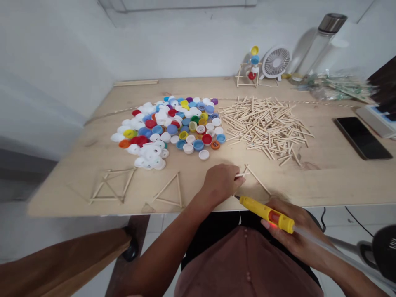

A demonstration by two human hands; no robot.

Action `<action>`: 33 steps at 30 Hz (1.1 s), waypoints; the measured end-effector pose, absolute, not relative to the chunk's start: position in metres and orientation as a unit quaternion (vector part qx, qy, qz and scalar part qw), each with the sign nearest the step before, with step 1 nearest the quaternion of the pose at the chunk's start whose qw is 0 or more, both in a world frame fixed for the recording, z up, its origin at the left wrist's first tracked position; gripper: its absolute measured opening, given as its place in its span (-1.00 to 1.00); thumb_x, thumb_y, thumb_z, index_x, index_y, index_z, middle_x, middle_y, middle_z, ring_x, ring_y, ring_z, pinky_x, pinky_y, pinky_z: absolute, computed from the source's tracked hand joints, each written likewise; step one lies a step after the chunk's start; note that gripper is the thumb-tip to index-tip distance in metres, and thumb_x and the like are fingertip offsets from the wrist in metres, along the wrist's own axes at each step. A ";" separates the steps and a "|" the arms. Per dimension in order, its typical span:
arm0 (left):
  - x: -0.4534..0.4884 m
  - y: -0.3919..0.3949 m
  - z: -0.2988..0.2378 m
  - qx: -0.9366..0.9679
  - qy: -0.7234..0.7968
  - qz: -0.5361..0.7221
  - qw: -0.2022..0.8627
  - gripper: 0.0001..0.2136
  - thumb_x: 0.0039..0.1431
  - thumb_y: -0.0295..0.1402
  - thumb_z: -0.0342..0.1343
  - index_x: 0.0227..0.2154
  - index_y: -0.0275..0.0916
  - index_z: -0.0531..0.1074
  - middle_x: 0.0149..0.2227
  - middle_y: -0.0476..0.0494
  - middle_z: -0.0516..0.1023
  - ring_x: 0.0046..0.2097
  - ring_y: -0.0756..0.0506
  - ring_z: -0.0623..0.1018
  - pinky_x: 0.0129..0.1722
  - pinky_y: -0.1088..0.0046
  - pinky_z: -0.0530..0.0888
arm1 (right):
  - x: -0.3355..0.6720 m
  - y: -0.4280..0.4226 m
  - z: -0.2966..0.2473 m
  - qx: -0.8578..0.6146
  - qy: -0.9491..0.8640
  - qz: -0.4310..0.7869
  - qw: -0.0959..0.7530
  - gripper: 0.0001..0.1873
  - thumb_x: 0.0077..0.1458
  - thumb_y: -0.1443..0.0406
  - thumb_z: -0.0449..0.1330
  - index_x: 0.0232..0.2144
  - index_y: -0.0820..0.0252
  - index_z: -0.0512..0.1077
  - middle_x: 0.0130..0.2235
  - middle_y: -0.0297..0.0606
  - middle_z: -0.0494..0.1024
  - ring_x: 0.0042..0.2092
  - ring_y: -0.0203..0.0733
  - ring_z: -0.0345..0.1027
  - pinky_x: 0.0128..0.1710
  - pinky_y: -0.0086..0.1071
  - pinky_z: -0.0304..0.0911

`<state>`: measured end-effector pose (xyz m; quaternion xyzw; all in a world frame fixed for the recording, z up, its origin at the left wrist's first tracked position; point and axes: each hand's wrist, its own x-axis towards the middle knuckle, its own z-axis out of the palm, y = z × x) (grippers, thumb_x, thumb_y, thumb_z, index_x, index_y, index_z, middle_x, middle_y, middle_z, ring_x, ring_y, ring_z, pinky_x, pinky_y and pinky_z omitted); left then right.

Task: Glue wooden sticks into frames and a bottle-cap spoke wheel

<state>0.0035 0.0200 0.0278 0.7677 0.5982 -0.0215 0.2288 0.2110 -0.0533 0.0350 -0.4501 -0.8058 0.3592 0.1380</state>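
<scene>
My left hand rests on the wooden table near its front edge, fingers pinched on a thin wooden stick that meets two other sticks in a triangle. My right hand grips a yellow pen-shaped glue gun with a red light, its tip pointing left towards the sticks' joint. A pile of loose wooden sticks lies behind, and a heap of coloured bottle caps lies to its left.
Two finished stick shapes lie at the front left. A black phone lies at right. At the back stand a small white fan, a stick-and-cap model, a glass bottle and a plastic bag.
</scene>
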 end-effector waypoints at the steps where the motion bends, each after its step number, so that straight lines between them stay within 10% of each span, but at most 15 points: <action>1: 0.004 0.020 0.028 0.766 0.600 -0.027 0.229 -0.75 0.17 -0.17 -0.01 -0.37 -0.18 0.50 -0.31 -0.13 0.58 -0.23 -0.16 0.53 -0.39 0.40 0.29 | 0.211 -0.053 0.034 -0.449 -0.808 0.357 0.137 -0.86 0.23 0.21 0.02 -0.31 0.12 0.31 -0.37 -0.29 0.43 -0.36 -0.22 0.33 -0.40 -0.36 0.17; 33: 0.006 0.023 0.028 0.760 0.605 -0.033 0.237 -0.76 0.16 -0.19 0.00 -0.34 -0.18 0.51 -0.30 -0.14 0.57 -0.18 -0.16 0.51 -0.33 0.39 0.33 | 0.209 -0.049 0.030 -0.456 -0.833 0.290 0.119 -0.82 0.21 0.20 0.02 -0.41 0.13 0.27 -0.43 -0.32 0.42 -0.40 -0.23 0.28 -0.43 -0.37 0.08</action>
